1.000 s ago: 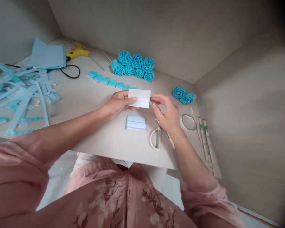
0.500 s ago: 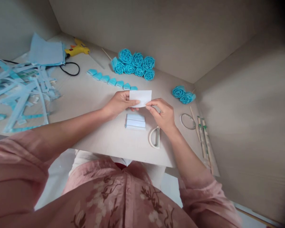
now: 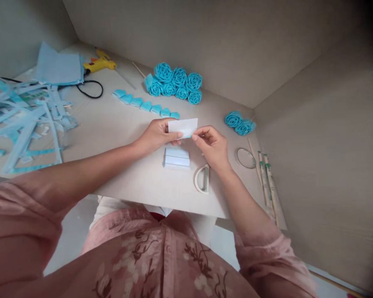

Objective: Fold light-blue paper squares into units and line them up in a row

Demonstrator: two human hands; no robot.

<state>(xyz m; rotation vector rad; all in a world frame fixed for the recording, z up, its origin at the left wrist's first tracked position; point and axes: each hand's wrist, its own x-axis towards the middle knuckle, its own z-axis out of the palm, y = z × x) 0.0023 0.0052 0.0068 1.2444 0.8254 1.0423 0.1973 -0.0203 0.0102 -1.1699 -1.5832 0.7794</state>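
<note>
A small white rectangular piece [image 3: 183, 125], with a little blue showing at its lower right edge, is held up over the table. My left hand [image 3: 158, 134] grips its left side, thumb across the front and fingers behind. The thumb and index finger of my right hand [image 3: 211, 145] pinch its lower right corner. Just below lies a stack of pale folded pieces [image 3: 177, 158]. A white D-shaped ring [image 3: 202, 179], perhaps a tape holder, rests near my right wrist. Beyond my left hand runs a row of folded blue petals [image 3: 146, 106].
Blue rosettes [image 3: 179, 78] are bunched at the back, two more roses [image 3: 243, 127] at right. At left are cut strips [image 3: 27, 124], a pale blue sheet stack [image 3: 59, 68] and a yellow glue gun [image 3: 101, 63]. A thin ring [image 3: 246, 158] and sticks [image 3: 270, 182] line the right side.
The white piece's lower right edge has curled up slightly, showing blue at the corner pinched by my right hand. Both hands stay nearly in place.
</note>
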